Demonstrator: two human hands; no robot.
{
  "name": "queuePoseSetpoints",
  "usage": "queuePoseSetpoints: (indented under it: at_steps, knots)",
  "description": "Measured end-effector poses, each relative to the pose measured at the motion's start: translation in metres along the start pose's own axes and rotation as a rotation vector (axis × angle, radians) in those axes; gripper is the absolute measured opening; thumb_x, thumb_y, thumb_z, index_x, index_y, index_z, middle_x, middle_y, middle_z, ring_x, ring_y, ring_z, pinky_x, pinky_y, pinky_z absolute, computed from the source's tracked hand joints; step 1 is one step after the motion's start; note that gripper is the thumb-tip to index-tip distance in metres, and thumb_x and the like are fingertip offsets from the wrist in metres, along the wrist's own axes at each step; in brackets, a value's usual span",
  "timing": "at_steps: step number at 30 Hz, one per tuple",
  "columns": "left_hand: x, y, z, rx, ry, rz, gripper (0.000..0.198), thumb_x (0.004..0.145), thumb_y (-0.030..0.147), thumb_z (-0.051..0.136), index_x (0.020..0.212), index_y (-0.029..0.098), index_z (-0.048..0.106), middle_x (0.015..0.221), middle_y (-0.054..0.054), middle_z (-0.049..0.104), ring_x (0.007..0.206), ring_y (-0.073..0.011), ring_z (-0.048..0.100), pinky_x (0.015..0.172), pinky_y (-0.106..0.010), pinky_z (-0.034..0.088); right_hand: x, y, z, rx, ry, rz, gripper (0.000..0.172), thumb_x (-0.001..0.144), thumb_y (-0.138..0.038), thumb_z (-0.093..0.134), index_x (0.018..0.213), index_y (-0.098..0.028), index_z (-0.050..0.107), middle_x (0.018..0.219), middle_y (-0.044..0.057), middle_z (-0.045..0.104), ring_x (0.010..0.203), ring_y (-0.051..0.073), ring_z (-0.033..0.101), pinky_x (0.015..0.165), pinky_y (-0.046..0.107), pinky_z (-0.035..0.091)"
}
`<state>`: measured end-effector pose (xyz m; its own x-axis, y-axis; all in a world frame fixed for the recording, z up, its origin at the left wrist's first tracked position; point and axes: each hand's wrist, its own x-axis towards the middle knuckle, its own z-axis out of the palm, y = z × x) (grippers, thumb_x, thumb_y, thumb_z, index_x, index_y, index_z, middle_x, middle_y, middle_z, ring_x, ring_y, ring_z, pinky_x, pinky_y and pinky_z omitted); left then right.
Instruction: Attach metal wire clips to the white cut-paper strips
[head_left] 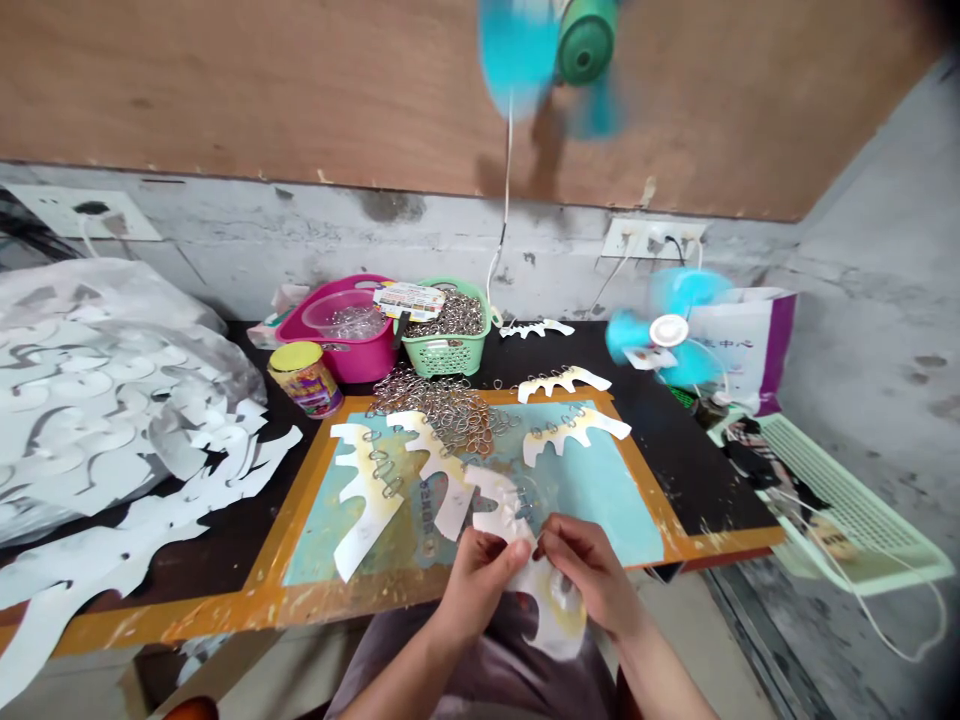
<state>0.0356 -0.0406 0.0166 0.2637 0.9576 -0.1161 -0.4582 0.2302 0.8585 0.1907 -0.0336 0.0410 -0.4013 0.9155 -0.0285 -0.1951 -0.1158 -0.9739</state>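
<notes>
Fingers (504,550) of our left hand (476,585) and right hand (589,585) pinch a white paper cutout (559,625).
Metal rings (442,412) lie heaped beyond, on our painted board (600,490).

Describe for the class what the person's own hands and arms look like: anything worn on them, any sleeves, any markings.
The left hand and right hand are bare, with no gloves, rings or watch showing. The left forearm and right forearm show no sleeves. Greyish-mauve trousers appear below them.
</notes>
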Motion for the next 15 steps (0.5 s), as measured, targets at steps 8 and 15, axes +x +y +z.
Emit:
queuePoseSetpoints:
  at_steps: [8,15]
  knots:
    - [-0.009,0.015,-0.002,0.271,-0.195,-0.066,0.041,0.084,0.052,0.067,0.081,0.011,0.069,0.064,-0.004,0.061,0.052,-0.0104,0.051,0.050,-0.021,0.046,0.005,-0.011,-0.006,0.037,-0.036,0.079,0.047,0.085,-0.061,0.062,0.077,-0.014,0.061,0.066,0.000,0.051,0.058,0.011,0.046,0.051,0.022,0.035]
    - [-0.004,0.008,-0.019,0.155,-0.006,-0.038,0.071,0.037,0.043,0.097,0.093,0.017,0.063,0.067,0.003,0.056,0.059,-0.0129,0.055,0.055,-0.023,0.049,0.013,-0.014,0.001,-0.137,0.043,0.060,0.032,0.087,-0.046,0.067,0.080,-0.017,0.058,0.063,-0.004,0.047,0.055,0.009,0.039,0.051,0.021,0.030]
